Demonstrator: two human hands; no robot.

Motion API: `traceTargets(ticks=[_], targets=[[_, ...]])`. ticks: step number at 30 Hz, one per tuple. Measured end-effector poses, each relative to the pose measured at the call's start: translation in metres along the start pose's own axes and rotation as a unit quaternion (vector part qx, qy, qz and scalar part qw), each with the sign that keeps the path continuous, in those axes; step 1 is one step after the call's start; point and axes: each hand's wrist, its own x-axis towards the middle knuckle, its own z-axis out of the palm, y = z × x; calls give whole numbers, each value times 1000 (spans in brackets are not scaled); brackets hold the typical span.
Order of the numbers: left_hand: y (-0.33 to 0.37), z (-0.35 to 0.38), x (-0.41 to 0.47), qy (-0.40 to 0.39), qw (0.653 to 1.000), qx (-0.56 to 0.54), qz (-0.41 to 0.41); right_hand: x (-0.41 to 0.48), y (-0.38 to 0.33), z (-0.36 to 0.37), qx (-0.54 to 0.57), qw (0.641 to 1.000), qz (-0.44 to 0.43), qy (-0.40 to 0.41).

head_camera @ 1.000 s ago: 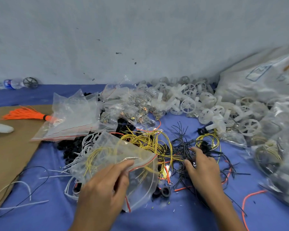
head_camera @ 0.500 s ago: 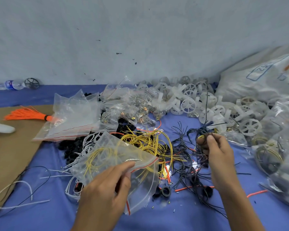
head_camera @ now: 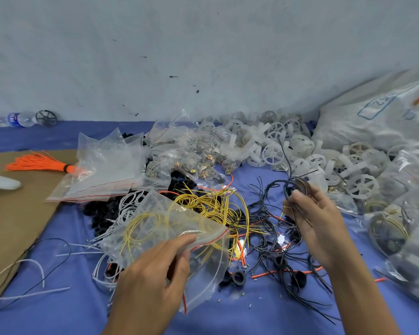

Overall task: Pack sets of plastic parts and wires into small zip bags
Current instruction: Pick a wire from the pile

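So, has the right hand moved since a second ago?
Yes. The right hand lifted off the black wire pile, away toward the white wheels, gripping a black wire coil.

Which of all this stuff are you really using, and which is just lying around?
For the job:
zip bag, held by the left hand
black wires, held by the right hand
yellow wires
white plastic wheels

Probably just lying about:
water bottle
cardboard sheet

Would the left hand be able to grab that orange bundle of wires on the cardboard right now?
Probably not yet: the left hand grips the zip bag by its mouth. Nothing blocks the way to the orange bundle, which lies in the open on the cardboard.
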Motion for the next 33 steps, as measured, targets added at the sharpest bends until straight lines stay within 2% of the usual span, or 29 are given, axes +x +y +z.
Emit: traceTargets(ticks=[3,6,7,13,16,20,23,27,30,33], targets=[[0,0,0,-1,1000,7,-5,3,-3,0,30,999,23,-16],[0,-1,-2,0,1000,1,-5,3,-10,-7,194,977,53,-69],[1,-2,-1,-2,1000,3,-8,2,-17,-7,211,973,51,-73],[3,-4,-1,3,1000,9,-16,4,-35,-3,156,985,-22,-63],[1,-3,0,8,1000,15,-21,3,-37,7,63,995,-16,-78],[5,-3,-1,17,1000,1,-6,7,-45,9,97,991,-51,-77],[4,-3,-1,10,1000,22,-7,7,-49,12,90,992,-22,-80],[6,-5,-2,13,1000,4,-11,9,-56,7,164,981,-47,-98],[5,-5,-1,15,1000,20,-19,2,-54,11,119,987,-30,-103],[7,-7,-1,20,1000,5,-23,-7,-48,9,143,984,-23,-103]])
